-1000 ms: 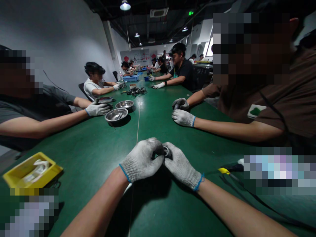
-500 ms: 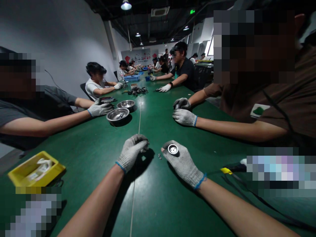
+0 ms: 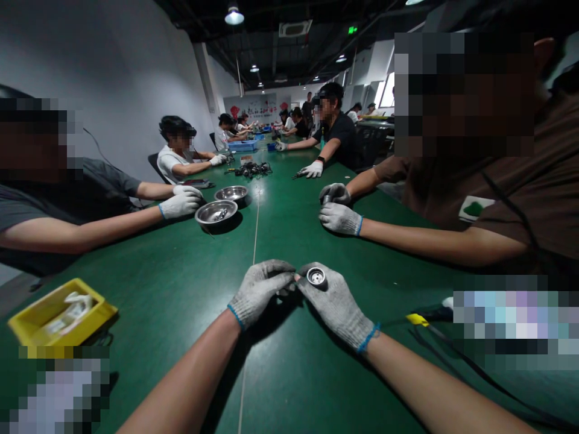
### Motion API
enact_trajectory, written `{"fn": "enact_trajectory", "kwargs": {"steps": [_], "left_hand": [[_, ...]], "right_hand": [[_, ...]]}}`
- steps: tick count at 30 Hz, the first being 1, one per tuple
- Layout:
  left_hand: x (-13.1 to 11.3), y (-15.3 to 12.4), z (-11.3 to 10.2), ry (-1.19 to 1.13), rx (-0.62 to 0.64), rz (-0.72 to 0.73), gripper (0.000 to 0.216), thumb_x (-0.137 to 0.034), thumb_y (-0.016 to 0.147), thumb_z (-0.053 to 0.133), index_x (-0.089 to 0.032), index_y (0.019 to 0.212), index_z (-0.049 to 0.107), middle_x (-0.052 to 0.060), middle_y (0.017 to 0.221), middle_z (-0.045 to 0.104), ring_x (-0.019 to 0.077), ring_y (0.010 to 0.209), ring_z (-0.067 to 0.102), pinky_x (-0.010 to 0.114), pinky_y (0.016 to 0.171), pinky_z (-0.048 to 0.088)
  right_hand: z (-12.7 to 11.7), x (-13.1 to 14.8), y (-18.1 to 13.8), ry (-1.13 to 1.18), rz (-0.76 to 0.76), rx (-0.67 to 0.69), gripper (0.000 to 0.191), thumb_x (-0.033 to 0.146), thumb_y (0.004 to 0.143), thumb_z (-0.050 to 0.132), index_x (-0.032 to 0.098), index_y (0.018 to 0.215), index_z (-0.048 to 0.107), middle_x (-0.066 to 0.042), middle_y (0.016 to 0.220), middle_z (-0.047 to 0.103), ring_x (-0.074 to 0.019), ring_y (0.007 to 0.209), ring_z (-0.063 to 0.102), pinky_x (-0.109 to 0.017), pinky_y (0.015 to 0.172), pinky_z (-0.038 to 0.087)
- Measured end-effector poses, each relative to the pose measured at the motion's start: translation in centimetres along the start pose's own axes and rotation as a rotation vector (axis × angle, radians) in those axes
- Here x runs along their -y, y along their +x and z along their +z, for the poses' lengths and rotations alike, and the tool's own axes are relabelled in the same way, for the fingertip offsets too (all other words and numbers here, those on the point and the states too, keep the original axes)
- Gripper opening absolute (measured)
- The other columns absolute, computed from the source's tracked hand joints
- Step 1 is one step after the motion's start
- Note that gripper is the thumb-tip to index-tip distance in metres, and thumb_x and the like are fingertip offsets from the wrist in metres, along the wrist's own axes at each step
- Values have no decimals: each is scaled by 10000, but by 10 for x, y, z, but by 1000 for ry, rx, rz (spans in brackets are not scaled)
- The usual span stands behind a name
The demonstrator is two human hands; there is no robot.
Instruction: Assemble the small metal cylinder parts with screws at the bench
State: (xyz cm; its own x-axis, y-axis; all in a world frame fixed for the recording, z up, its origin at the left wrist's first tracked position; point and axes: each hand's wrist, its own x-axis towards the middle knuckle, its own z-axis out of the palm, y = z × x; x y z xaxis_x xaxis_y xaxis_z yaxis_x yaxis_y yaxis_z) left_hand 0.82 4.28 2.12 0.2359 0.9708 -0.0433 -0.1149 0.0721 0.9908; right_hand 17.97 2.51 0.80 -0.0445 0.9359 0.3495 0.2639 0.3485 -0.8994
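Observation:
My right hand (image 3: 337,304), in a pale knit glove with a blue cuff, is closed around a round metal cup-shaped part (image 3: 316,277). The part's open end faces up, showing a light rim and small holes inside. My left hand (image 3: 262,288), gloved alike, has its thumb and fingers drawn together in a pinch. Its fingertips meet the tip of my right index finger, just left of the cup-shaped part. Whatever may be between the left fingers is hidden. The spot below these fingertips is covered by the hands and shadow.
Two steel bowls (image 3: 216,213) stand on the green table (image 3: 181,289), the nearer holding small metal pieces. A yellow bin (image 3: 63,316) lies at left. Cables (image 3: 456,355) run along the right. Co-workers' gloved hands (image 3: 339,218) rest on both sides; a dark pile of parts (image 3: 251,169) lies farther back.
My left hand has moved right until its fingertips reach my right hand. Small ring-like pieces that lay between the hands are now out of sight. My right hand keeps its hold.

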Motion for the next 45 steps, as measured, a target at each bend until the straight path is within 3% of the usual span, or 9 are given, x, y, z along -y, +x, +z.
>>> {"fn": "enact_trajectory", "kwargs": {"steps": [5,11,17,25,30,37,45], "left_hand": [[-1,-3,3,117,-11,52,275,-362,748,829,-126,872,762,60,738,717,148,639,623,263,625,497],[1,-3,1,281,-21,203,244,-370,816,755,-143,898,799,85,873,760,203,823,684,291,757,532],[2,-4,2,341,-41,239,215,-335,836,724,-155,909,815,86,894,784,222,856,712,314,809,560],[0,-4,3,426,-119,295,188,-319,833,726,-162,879,817,72,863,794,209,821,721,316,819,574],[-14,-4,1,436,-185,389,142,-302,823,743,-186,852,818,44,846,786,193,810,720,298,801,572],[-39,-18,18,634,-7,490,124,-171,859,705,-204,879,823,19,856,774,159,798,713,269,796,559],[-39,-22,29,755,-20,487,147,-113,854,731,-219,843,832,2,818,764,147,773,710,244,752,534]], "right_hand": [[-1,-1,1,27,37,-6,257,435,829,692,186,767,707,-56,747,751,-202,684,683,-305,634,553],[-3,-4,4,108,108,-35,337,505,766,750,168,778,766,-88,761,787,-241,721,723,-328,649,575],[-3,-6,6,144,143,-78,381,542,729,775,164,784,783,-109,787,803,-264,746,742,-350,676,587],[-3,-6,6,154,112,-47,317,491,750,747,177,787,750,-84,781,781,-243,748,720,-341,689,576],[-3,0,3,119,34,-1,237,424,786,716,195,739,678,-35,724,716,-191,687,651,-297,646,535],[-2,-3,3,128,30,75,123,297,732,730,203,771,661,-8,762,722,-178,703,639,-276,644,513],[2,-6,2,158,22,109,159,321,760,742,210,740,629,11,737,688,-171,706,625,-276,665,512]]}}
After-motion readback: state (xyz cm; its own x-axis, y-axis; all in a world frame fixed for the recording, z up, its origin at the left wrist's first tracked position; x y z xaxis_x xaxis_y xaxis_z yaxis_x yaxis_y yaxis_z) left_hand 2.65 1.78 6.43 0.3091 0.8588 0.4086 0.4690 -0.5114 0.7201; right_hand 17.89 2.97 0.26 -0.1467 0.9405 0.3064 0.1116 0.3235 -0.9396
